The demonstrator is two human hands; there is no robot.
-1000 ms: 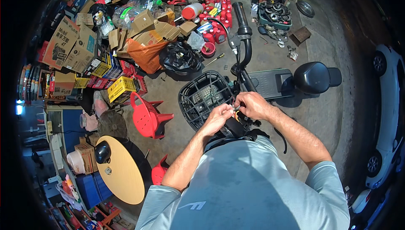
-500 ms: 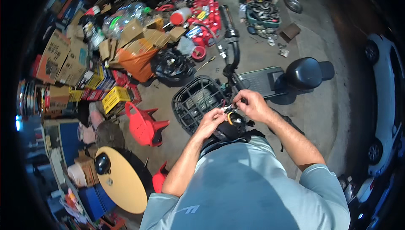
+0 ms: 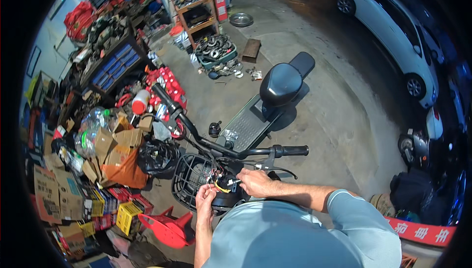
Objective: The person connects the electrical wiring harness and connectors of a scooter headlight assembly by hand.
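An electric scooter stands before me, with its black handlebar (image 3: 246,153), wire basket (image 3: 181,172) and dark round headlamp housing (image 3: 230,201). Loose thin wires (image 3: 215,173) spill out between basket and handlebar, a yellow wire (image 3: 222,189) among them. At the left of this bundle, my left hand (image 3: 204,200) is closed in a pinch on a thin wire. My right hand (image 3: 255,183) is closed over the housing's right side, gripping what looks like a small white-and-black connector (image 3: 233,182); its details are too small to tell.
The scooter's seat (image 3: 281,85) and footboard (image 3: 242,130) lie beyond the handlebar. A red plastic chair (image 3: 169,228) stands close on the left, near piled cardboard boxes (image 3: 59,194) and a black plastic bag (image 3: 158,158). A bin of metal parts (image 3: 215,50) sits farther off; a white car (image 3: 388,32) is at right.
The view has swung to the right, bringing the whole handlebar into sight. My right hand has come down beside the headlamp housing; my left hand still pinches at the wires.
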